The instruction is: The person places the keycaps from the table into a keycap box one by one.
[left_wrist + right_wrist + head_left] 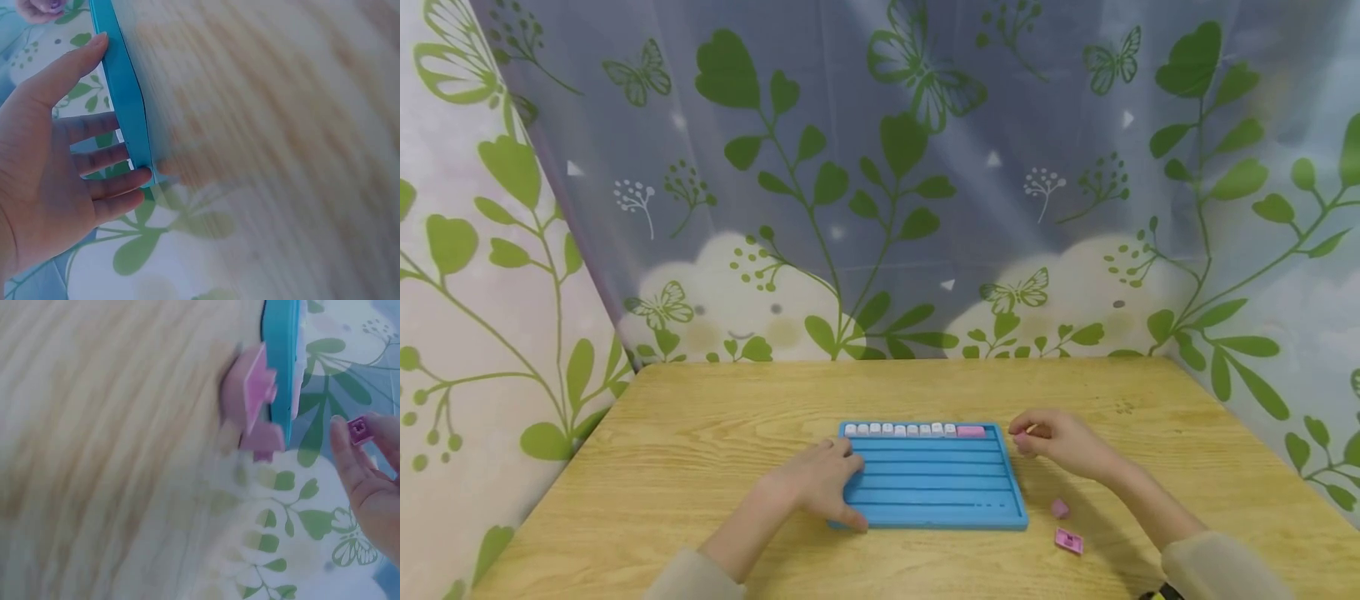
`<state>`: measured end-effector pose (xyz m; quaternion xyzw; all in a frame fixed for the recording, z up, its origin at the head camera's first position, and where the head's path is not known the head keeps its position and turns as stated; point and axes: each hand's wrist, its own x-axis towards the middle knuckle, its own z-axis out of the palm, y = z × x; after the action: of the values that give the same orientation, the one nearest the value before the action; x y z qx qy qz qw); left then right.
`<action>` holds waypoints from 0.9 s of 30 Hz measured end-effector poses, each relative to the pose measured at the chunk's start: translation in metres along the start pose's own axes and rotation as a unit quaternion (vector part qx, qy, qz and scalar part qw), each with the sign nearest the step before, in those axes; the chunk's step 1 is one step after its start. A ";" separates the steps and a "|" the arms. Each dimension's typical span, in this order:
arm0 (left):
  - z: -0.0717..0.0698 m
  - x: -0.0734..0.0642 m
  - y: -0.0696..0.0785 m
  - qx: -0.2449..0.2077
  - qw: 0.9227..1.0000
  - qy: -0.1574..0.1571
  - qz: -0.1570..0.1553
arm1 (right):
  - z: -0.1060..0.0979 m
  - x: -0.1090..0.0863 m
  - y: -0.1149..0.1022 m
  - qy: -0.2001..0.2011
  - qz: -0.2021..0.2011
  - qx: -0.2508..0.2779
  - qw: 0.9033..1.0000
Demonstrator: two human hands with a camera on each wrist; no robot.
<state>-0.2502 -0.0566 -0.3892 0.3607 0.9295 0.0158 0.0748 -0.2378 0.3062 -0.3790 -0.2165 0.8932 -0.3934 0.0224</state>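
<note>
A blue keycap tray [928,475] with long ridged rows lies on the table; its left wall [128,94] shows in the left wrist view. Along its far row stand several white keycaps [900,431] and, at the right end, a long pink keycap [971,432]. My left hand [820,479] rests on the tray's left side, fingers extended and spread, thumb at the near left corner. Just right of the tray's far corner, my right hand [1067,442] pinches a small pink keycap [359,429] between thumb and fingers, its hollow underside showing in the right wrist view.
Two loose pink keycaps lie right of the tray: one tilted keycap [1060,508] and, nearer the front, an upturned keycap [1069,542]. The wooden table [715,408] reaches back to a leaf-patterned curtain [805,167]. A dark object [1163,592] shows partly at the bottom edge.
</note>
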 end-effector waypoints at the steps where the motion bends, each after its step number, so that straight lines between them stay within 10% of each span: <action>1: 0.000 0.000 0.000 0.001 1.000 0.000 0.000 | 0.001 0.001 -0.002 0.003 0.005 0.021 1.000; 10: 0.000 0.002 0.000 0.011 1.000 0.001 -0.001 | 0.012 0.007 -0.020 0.055 -0.019 0.029 0.998; 19: 0.000 0.000 -0.001 0.012 1.000 0.003 0.009 | 0.026 0.016 -0.037 0.128 -0.231 -0.064 0.962; 27: -0.001 -0.005 0.004 0.029 0.999 0.011 0.008 | 0.032 0.022 -0.050 0.147 -0.277 -0.025 0.949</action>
<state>-0.2443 -0.0571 -0.3873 0.3697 0.9275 -0.0070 0.0543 -0.2327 0.2457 -0.3624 -0.3956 0.8012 -0.3892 -0.2240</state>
